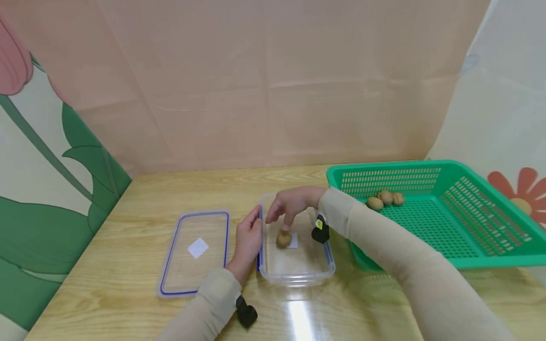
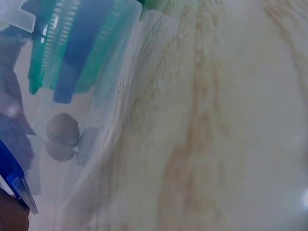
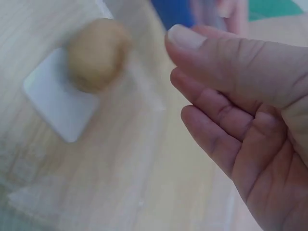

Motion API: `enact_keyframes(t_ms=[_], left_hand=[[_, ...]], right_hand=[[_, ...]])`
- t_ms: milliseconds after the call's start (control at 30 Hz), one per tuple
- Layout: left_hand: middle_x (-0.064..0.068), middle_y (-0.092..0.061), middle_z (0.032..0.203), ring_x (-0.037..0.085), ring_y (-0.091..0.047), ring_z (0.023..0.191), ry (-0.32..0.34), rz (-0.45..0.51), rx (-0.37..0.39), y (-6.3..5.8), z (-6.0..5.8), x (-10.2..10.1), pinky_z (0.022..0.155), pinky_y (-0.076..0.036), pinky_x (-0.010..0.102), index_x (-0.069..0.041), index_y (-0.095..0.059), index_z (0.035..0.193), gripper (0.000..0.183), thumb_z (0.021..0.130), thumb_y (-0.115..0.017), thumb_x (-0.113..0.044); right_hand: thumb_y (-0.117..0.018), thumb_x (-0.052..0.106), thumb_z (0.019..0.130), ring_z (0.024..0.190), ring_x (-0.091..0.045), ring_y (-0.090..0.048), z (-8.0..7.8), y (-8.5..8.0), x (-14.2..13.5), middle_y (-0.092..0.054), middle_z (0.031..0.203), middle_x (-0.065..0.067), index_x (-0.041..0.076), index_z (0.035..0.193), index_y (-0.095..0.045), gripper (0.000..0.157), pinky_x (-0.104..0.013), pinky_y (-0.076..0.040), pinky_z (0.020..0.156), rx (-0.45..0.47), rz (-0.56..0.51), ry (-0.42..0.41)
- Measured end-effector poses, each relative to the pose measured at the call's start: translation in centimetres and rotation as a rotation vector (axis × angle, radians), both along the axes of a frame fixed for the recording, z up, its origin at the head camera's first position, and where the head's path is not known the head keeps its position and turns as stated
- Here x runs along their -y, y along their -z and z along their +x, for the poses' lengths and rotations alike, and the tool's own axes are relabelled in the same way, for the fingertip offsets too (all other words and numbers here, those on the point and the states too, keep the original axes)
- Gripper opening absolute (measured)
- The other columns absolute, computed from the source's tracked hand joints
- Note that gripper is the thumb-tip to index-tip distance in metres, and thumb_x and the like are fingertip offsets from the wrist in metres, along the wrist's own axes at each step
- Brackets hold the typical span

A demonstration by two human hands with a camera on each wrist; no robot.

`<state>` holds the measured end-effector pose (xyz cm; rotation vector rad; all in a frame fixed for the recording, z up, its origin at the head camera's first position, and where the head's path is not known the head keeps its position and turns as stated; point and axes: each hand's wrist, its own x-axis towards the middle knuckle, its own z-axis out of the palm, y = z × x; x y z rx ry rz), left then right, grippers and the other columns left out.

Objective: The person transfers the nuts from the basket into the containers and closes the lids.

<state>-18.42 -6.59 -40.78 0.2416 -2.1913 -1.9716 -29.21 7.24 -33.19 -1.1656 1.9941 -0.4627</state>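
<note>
A clear plastic container (image 1: 298, 267) with blue side clips stands on the table. Inside it, one walnut (image 1: 283, 239) overlaps a white square label (image 1: 293, 241). Over the container hangs my right hand (image 1: 294, 202), fingers pointing down at the walnut. The right wrist view shows a gap between those slightly bent fingers (image 3: 211, 130) and the walnut (image 3: 98, 55), with nothing between them. My left hand (image 1: 248, 239) lies along the container's left wall, its fingers fairly straight. In the left wrist view, a fingertip (image 2: 12, 216) is beside a blue clip (image 2: 10, 168).
To the left lies a clear lid (image 1: 179, 270) with a blue seal and a white label (image 1: 198, 247). A green basket (image 1: 448, 263) stands right of the container, several walnuts (image 1: 385, 197) in its far left corner. A pinkish cloth (image 1: 256, 94) hangs behind the table.
</note>
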Motion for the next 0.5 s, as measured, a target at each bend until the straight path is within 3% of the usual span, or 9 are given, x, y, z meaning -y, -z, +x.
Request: enact_keyframes(t_ms=[267,500], left_hand=[[0.011,-0.046,0.139,0.026,-0.039,0.131,-0.006,0.025,0.002,0.0,0.1,0.1,0.109,-0.034,0.039,-0.006,-0.049,0.132,0.041,0.091,-0.044,-0.006],[0.012,-0.048,0.137,0.025,-0.041,0.13,-0.028,0.055,-0.021,-0.1,0.0,0.0,0.109,-0.034,0.037,-0.004,-0.05,0.13,0.04,0.091,-0.044,-0.003]], right_hand=[[-0.069,0.007,0.08,0.122,-0.024,-0.05,0.2,-3.2,-3.0,-0.057,0.128,-0.01,0.004,0.124,-0.058,0.045,-0.041,-0.037,0.108,0.013,-0.187,0.161],[-0.066,0.011,0.084,0.128,-0.031,-0.043,-0.2,-5.2,-7.1,-0.051,0.134,-0.016,-0.001,0.129,-0.051,0.049,-0.048,-0.031,0.11,0.018,-0.273,0.269]])
